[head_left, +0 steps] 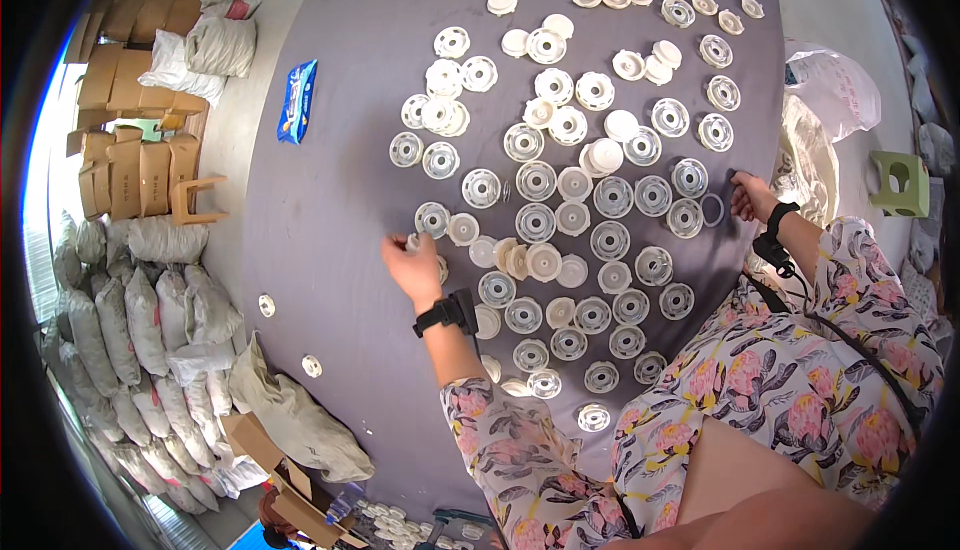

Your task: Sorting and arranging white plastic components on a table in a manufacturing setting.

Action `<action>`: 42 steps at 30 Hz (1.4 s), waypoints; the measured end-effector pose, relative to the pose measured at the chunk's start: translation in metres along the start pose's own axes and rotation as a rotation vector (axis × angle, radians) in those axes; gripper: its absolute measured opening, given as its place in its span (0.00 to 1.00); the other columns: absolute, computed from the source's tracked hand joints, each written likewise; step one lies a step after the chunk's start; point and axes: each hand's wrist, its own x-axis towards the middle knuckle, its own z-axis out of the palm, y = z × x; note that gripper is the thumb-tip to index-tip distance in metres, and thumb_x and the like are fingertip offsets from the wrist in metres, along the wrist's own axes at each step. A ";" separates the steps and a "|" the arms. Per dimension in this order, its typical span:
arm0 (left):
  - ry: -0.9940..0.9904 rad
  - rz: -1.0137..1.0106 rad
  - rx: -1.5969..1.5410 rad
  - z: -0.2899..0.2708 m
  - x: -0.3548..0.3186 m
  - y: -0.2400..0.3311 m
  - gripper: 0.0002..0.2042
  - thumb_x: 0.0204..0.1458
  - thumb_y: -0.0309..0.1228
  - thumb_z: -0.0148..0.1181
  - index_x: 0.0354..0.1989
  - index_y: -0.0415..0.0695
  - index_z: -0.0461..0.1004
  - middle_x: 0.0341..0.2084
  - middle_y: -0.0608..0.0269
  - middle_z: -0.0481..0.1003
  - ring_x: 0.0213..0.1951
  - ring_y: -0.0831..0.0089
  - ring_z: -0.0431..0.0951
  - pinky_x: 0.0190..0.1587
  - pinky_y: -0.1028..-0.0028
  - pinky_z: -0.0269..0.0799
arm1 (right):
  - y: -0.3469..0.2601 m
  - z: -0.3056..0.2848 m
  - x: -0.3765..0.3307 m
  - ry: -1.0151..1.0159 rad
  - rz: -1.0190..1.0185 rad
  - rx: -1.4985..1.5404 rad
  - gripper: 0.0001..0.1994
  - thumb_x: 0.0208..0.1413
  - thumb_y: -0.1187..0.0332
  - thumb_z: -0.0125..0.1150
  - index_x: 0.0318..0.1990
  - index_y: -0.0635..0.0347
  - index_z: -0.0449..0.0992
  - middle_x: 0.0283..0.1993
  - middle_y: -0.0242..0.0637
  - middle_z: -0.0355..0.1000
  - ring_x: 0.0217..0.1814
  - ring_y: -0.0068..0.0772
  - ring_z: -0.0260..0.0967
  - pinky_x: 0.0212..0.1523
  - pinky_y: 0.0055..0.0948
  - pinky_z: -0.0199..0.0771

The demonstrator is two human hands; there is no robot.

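Note:
Near the left side of the spread of parts, my left hand (410, 265) is closed in a pinch on a small white round part, mostly covered by the fingers. Just beyond it lie a silver-faced wheel-like disc (432, 220) and a plain white round cap (463, 229). My right hand (750, 197) is at the table's right side with its fingers curled together; what they hold, if anything, is hidden. A thin pale ring (712, 210) is right beside those fingers. Between the hands, many silver-centred discs (535, 221) and white caps (543, 262) cover the cloth, some stacked or overlapping.
A blue packet (297, 101) lies on the grey-covered table (340, 210) at left. Two discs sit apart near the left edge. Stuffed sacks (125, 325), cardboard boxes (140, 90) and a wooden stool (196, 200) stand on the left floor; a green stool (897, 185) stands right.

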 end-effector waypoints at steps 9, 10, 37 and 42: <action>-0.064 0.243 0.841 0.024 0.022 0.000 0.22 0.41 0.42 0.63 0.37 0.37 0.67 0.36 0.51 0.67 0.39 0.54 0.69 0.41 0.62 0.65 | -0.006 0.011 -0.007 0.006 -0.003 0.027 0.21 0.47 0.51 0.47 0.18 0.62 0.68 0.14 0.45 0.68 0.06 0.33 0.59 0.07 0.27 0.59; -0.050 0.130 0.545 0.030 0.025 -0.009 0.22 0.43 0.40 0.62 0.41 0.36 0.67 0.37 0.49 0.67 0.41 0.53 0.68 0.44 0.61 0.64 | -0.001 0.005 -0.004 0.004 0.002 0.030 0.21 0.47 0.51 0.47 0.19 0.62 0.68 0.14 0.45 0.68 0.06 0.33 0.60 0.07 0.27 0.59; -0.419 0.403 0.876 0.004 -0.032 -0.036 0.25 0.54 0.36 0.46 0.62 0.48 0.53 0.62 0.51 0.50 0.63 0.53 0.48 0.61 0.45 0.37 | -0.002 0.003 -0.002 -0.040 -0.018 -0.024 0.20 0.46 0.51 0.47 0.20 0.62 0.69 0.16 0.43 0.70 0.08 0.29 0.60 0.09 0.25 0.57; -0.294 0.326 0.621 0.004 -0.021 -0.026 0.25 0.54 0.35 0.48 0.61 0.48 0.55 0.61 0.48 0.51 0.63 0.51 0.48 0.60 0.43 0.38 | -0.002 0.002 -0.003 -0.020 0.042 -0.050 0.21 0.47 0.51 0.47 0.20 0.62 0.69 0.16 0.44 0.70 0.07 0.29 0.60 0.09 0.25 0.57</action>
